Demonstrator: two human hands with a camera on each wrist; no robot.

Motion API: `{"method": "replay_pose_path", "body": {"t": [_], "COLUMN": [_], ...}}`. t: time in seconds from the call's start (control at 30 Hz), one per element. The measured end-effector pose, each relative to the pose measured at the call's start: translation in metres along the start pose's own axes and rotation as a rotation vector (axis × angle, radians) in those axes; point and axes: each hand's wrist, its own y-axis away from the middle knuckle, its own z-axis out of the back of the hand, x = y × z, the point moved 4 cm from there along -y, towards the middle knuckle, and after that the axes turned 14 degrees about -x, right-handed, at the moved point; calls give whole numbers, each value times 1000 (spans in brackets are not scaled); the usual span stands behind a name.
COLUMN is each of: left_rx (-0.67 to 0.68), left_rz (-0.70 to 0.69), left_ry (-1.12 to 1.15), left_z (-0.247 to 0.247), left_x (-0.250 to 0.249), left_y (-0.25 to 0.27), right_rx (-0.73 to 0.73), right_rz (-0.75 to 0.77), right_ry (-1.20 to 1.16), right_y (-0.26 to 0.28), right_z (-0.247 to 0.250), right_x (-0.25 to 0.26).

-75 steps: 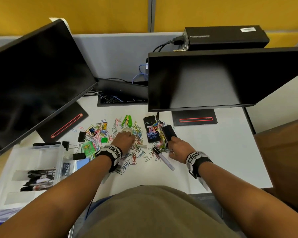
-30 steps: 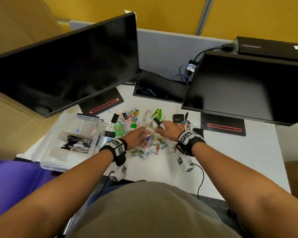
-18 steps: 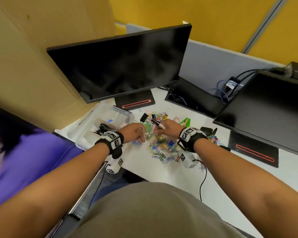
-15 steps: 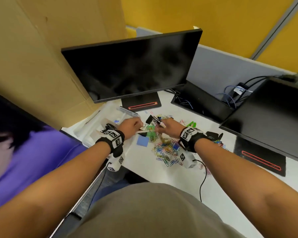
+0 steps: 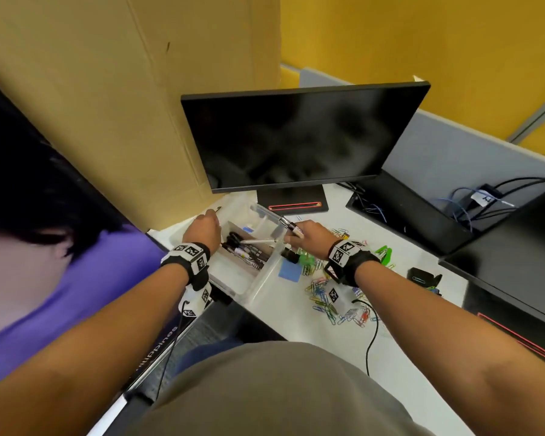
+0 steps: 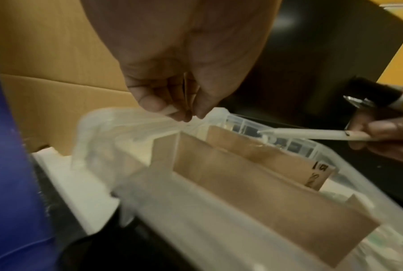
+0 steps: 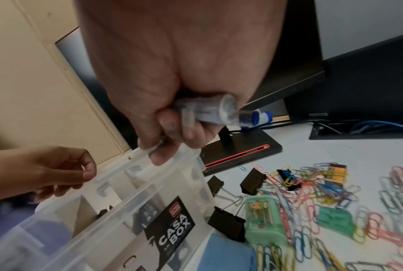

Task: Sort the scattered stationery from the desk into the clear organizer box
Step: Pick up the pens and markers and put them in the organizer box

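Both hands [image 5: 202,229] now over organizer box [image 5: 265,280] on white desk [image 5: 422,357].

organizer box [image 5: 266,280]: clear plastic, open-topped, at the table's left edge, split by brown cardboard dividers [image 6: 249,185]; black "CASA BOX" label on its side.
markers in box [image 5: 246,248]: several dark-capped ones lying side by side in the middle compartment.
held pens: a white pen [image 5: 260,241] and a black-capped marker [image 5: 288,226], both over the box's right rim.
paper clips [image 5: 331,298]: coloured, scattered on the table right of the box.
binder clips [image 7: 227,224]: black, just beside the box wall.
blue pad [image 5: 289,272]: flat beside the box.
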Motion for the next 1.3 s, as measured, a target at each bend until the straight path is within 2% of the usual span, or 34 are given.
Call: {"method": "replay_pose_path", "body": {"t": [0.2,0.3,0.43,0.67,0.77,0.87,1.0,1.1,1.2,1.3], "left_rx": [1,-5,2,2,-2,-7,-19,-21,-20,-19], "left_rz": [18,-2,-17,-25,-35,-32,-35,-40,-34,-30], "left_ry": [-23,-29,-52,-37,-35,-11,3,1,-1,-6], "left_z": [-7,-8,-7,-9,-9,-9,-11,-12,-13,-14], "left_x": [14,12,10,11,11,12,12,14,15,15], "left_y": [1,0,0,1,1,1,1,1,1,1], "right_rx": [-48,-37,-34,25,94,163,273,397,391,351], "right_rz": [95,184,203,246,256,167,-41,-167,-189,-134], "right_ry": [274,349,448,600,630,518,123,-70,-88,-40], "right_y": [-16,-19,-21,-22,-21,-25,-33,-32,-29,-30], "right_z": [-26,-46,-69,-86,-92,-92,-75,-68,-67,-69], "right_x": [36,53,62,65,68,67,65,64,67,72]}}
